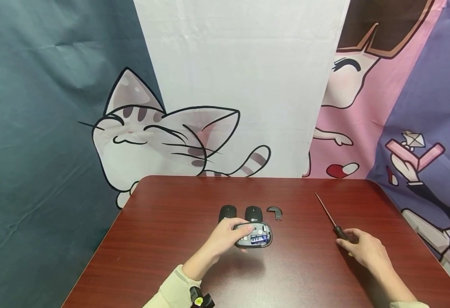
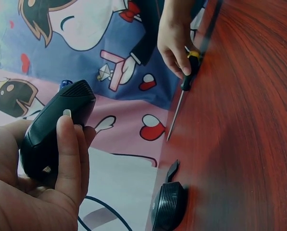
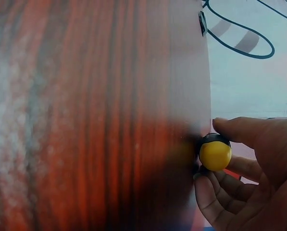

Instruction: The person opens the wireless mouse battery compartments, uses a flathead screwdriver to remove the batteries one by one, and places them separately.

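Your right hand is pinching the screwdriver by its handle at lower right, shaft kinda pointing up-left rather than at the opened-up mouse your left hand is gripping, underside facing you, lower centre.

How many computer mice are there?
3. One mouse is in the left grip; a second mouse and a third mouse sit side by side beyond it on the table.
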{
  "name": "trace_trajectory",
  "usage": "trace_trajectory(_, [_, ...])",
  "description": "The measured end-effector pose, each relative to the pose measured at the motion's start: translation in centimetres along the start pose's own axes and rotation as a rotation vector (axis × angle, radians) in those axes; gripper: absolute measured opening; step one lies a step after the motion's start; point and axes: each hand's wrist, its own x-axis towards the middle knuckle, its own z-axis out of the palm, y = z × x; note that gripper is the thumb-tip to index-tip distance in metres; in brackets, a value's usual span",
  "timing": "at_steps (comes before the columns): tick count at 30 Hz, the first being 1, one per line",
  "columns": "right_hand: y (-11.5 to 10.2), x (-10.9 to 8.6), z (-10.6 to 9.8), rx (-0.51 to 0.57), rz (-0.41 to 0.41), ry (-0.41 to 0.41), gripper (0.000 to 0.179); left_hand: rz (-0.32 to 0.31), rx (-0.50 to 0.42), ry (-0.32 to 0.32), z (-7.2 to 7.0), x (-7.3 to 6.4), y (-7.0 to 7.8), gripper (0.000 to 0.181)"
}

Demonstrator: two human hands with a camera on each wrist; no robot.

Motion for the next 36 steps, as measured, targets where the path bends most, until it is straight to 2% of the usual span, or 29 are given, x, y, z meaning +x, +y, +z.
trace_trajectory(12, [0.1,-0.2,-0.2,-0.009,0.018,-0.018,0.066,-0.008,0.001,0.009,0.2,0.0,0.3,0.037])
trace_trajectory(15, [-0.1,-0.4,-0.2,-0.024,0.004,0.03,0.064,-0.007,0.001,0.01,0.2,0.0,0.3,0.037])
trace_trajectory(21, [-1.1,-1.2,-0.2,-0.007,-0.035,0.156,0.049,-0.005,0.0,0.009,0.2,0.0,0.4,0.037])
trace_trajectory(27, [-3.0,-2.0,-0.5,0.043,-0.063,0.201,0.043,-0.009,0.01,0.012,0.3,0.0,0.3,0.036])
trace_trajectory(36, [-5.3,-2.8,-0.4,0.136,-0.176,0.301,0.032,-0.01,0.014,0.006,0.5,-0.1,0.3,0.034])
